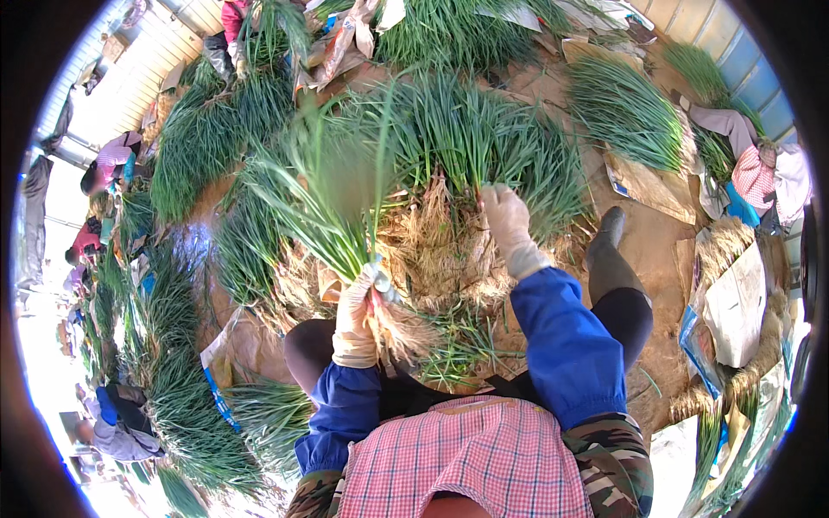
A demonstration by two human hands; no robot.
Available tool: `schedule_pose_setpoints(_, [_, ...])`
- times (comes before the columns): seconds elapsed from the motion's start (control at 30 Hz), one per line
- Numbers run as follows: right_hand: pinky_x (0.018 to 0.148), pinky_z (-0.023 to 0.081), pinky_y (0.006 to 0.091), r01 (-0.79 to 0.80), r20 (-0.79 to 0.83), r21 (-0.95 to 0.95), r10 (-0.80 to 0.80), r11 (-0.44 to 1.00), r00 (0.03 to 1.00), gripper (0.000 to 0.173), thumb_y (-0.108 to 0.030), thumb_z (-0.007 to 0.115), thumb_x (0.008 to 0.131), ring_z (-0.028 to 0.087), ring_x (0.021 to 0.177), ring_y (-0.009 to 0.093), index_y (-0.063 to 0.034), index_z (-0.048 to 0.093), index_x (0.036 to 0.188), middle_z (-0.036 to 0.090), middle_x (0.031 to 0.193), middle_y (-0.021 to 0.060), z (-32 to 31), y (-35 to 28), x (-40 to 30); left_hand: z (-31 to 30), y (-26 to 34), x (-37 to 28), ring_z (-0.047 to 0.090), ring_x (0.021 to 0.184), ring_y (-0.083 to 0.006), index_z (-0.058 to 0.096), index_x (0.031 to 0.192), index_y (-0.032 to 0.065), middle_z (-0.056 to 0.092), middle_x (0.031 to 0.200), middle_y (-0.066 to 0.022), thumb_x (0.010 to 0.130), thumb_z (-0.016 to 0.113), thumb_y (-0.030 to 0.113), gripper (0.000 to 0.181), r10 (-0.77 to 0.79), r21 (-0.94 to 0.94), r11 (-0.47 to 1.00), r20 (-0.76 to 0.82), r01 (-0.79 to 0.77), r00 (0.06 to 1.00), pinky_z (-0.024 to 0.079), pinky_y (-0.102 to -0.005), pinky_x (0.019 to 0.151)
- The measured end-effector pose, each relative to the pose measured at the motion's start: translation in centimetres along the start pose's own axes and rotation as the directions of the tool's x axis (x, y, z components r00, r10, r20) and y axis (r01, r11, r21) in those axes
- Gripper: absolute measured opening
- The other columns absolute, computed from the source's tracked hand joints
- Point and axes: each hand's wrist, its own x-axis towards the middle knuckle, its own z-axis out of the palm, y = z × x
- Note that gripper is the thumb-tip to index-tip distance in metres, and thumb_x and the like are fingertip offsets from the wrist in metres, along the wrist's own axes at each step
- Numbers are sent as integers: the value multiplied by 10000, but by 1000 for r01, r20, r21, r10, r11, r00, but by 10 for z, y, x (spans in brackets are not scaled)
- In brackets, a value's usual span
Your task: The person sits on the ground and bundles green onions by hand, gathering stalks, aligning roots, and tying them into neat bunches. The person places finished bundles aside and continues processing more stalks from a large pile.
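Observation:
My left hand (357, 311), in a pale glove, is closed around a bunch of green allium plants (343, 252), probably green garlic. Their long leaves fan upward, and pinkish stem bases with stringy pale roots (398, 330) hang out below the fist. Something pale grey-green sits by the thumb, too unclear to name. Also gloved, my right hand (508, 217) reaches to the stem bases of the heap of the same plants (466, 129) before me. Its fingers are curled beside a reddish stem; whether they grip it is hidden. Tangled dry roots (440, 226) face me along the heap's near side.
Loose cut leaves (460, 343) litter the ground between my legs. Another laid-out bunch (628, 110) rests on sacking at the upper right. Long plant rows (188, 388) run down the left. Several other people work around the edges, one person (754, 162) at the far right.

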Motion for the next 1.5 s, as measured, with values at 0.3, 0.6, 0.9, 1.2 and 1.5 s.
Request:
schedule_pose_setpoints(0.3, [590, 485, 359, 261, 153, -406, -217, 876, 964, 267, -302, 479, 862, 611, 601, 214, -80, 567, 742, 617, 665, 67, -8, -19, -7, 8, -16, 17, 483, 380, -77, 636, 910, -36, 644, 674, -103, 830, 637, 145, 198, -67, 407, 909, -59, 85, 996, 358, -165, 321])
schedule_pose_setpoints(0.6, [508, 480, 468, 672, 342, -101, -608, 734, 716, 300, -308, 475, 834, 599, 549, 360, -18, 550, 824, 605, 638, 187, 59, 21, -127, 18, -31, 16, 476, 343, -110, 660, 834, -66, 603, 565, -93, 812, 628, 133, 203, -79, 494, 863, -67, 102, 995, 370, -200, 314])
schedule_pose_setpoints(0.9, [596, 499, 364, 588, 571, -155, -414, 794, 709, 163, -127, 581, 773, 604, 671, 275, -42, 605, 910, 622, 829, 128, 62, 76, -93, 6, -11, 7, 584, 481, -170, 653, 852, -82, 644, 664, -143, 805, 626, 113, 203, -163, 450, 883, 24, 135, 986, 444, -214, 396])
schedule_pose_setpoints(1.2, [532, 418, 262, -411, 411, 911, 27, -27, 911, 202, -255, 467, 875, 514, 579, 168, -101, 522, 756, 552, 713, 44, 59, -18, -102, 12, -27, 5, 483, 341, -116, 660, 846, -62, 616, 589, -115, 799, 628, 160, 229, -167, 541, 825, -42, 163, 985, 373, -195, 309])
schedule_pose_setpoints(1.5, [736, 480, 316, 550, 627, -156, -349, 820, 697, 355, -345, 465, 888, 615, 784, 224, -48, 637, 977, 653, 882, 94, 24, 63, -103, -9, 7, 6, 573, 480, -152, 632, 900, -46, 632, 684, -104, 800, 636, 122, 195, 120, 260, 960, -48, -104, 992, 450, -221, 394])
